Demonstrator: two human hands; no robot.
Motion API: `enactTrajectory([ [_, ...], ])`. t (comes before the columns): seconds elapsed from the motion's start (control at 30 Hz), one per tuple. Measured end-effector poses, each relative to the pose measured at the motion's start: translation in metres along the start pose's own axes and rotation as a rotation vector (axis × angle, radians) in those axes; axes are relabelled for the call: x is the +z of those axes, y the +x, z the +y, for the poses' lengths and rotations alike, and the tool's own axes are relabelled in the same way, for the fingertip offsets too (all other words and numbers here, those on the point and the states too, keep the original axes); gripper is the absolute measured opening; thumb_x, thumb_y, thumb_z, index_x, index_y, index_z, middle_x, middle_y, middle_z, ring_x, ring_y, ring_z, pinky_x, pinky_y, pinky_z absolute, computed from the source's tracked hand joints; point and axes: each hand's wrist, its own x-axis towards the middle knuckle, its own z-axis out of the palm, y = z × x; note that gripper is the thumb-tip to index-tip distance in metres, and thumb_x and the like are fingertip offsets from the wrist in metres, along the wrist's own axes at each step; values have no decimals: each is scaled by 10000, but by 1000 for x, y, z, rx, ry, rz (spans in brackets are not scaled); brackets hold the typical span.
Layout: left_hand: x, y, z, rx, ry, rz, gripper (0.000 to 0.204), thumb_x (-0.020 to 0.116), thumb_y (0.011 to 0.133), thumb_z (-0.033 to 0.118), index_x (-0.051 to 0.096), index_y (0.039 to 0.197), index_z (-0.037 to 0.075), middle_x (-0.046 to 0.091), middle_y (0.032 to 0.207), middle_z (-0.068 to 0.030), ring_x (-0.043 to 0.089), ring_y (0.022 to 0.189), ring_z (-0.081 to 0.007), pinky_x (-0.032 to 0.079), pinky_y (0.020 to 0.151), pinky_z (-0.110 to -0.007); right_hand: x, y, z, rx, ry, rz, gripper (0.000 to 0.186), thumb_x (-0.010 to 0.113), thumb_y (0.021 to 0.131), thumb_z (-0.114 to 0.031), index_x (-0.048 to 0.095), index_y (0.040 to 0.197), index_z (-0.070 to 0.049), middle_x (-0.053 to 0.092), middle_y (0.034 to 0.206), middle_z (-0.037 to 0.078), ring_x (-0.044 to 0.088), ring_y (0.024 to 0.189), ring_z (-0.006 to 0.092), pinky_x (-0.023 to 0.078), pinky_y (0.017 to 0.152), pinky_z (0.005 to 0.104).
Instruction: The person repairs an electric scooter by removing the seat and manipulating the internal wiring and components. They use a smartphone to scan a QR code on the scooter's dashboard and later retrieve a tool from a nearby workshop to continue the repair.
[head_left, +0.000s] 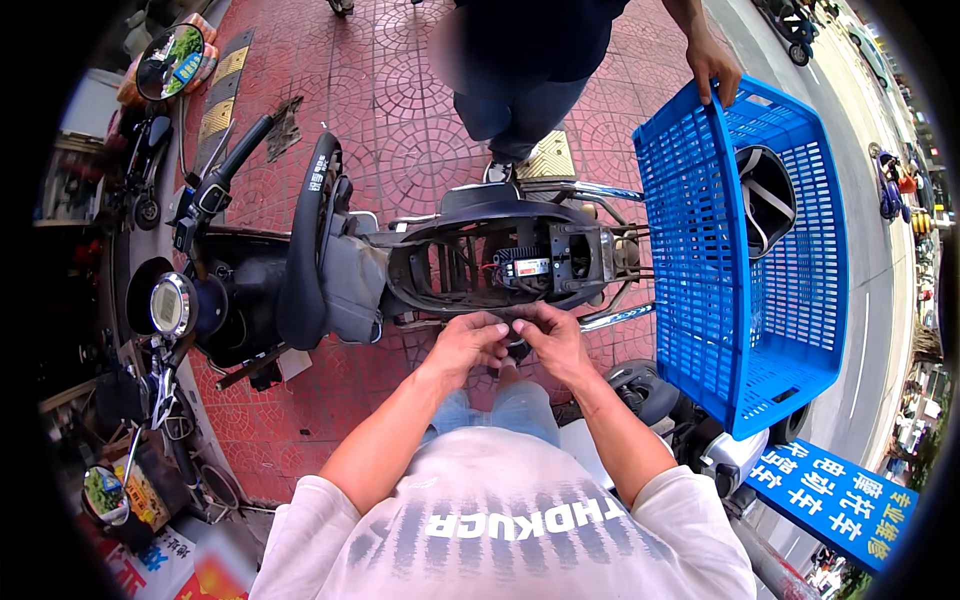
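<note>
My left hand [462, 345] and my right hand [550, 343] meet at the near edge of a scooter's open body [420, 280]. Fingers on both are curled and pinched close together; whatever is between the fingertips is too small to make out. Just beyond them, the exposed compartment holds a silver-and-black boxed component [525, 267] with wires and metal frame tubes. The black seat [305, 280] is tipped up on the left side of the compartment, beside the handlebars and round gauge [170, 304].
Another person [520, 60] stands across the scooter, their hand [712, 65] gripping a blue plastic basket [690, 300] with a helmet [765, 200] inside, at right. Parked two-wheelers [150, 165] line the left; a blue sign [820, 500] is at lower right, a road beyond.
</note>
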Motion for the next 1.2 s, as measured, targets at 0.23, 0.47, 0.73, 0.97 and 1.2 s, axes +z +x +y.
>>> enactTrajectory([
  [0.23, -27, 108, -17, 79, 207, 308, 125, 728, 1009, 146, 694, 1054, 35, 720, 912, -45, 697, 764, -148, 579, 613, -286, -66, 36, 40, -389, -1098, 226, 268, 703, 912, -189, 712, 1141, -49, 701, 1030, 151, 640, 1002, 407, 494, 880, 531],
  [0.47, -53, 227, -59, 101, 433, 583, 165, 765, 972, 169, 727, 1044, 25, 686, 814, -11, 643, 675, -121, 495, 523, -287, -118, 56, 119, -207, -1298, 388, 262, 705, 896, -290, 677, 1065, -91, 687, 992, 122, 669, 969, 352, 495, 825, 504],
  [0.73, -46, 248, -67, 38, 571, 652, 262, 810, 893, 222, 820, 1055, 16, 793, 920, -130, 741, 827, -238, 556, 764, -373, -121, 56, 126, -134, -1273, 408, 298, 708, 868, -326, 687, 1069, -107, 702, 990, 96, 675, 1002, 318, 520, 843, 480],
  [0.97, -38, 244, -54, -2, 600, 606, 159, 770, 950, 186, 756, 980, 31, 712, 784, -22, 647, 628, -123, 488, 509, -311, -124, 55, 128, -161, -1238, 420, 306, 704, 866, -334, 698, 1081, -116, 704, 976, 93, 680, 988, 312, 514, 847, 479],
  [1.2, -47, 254, -61, 115, 813, 671, 187, 758, 939, 169, 740, 871, -4, 736, 742, -65, 681, 584, -141, 530, 516, -313, -123, 55, 124, -174, -1246, 410, 296, 708, 853, -323, 698, 1067, -118, 687, 940, 80, 673, 948, 297, 503, 816, 471],
])
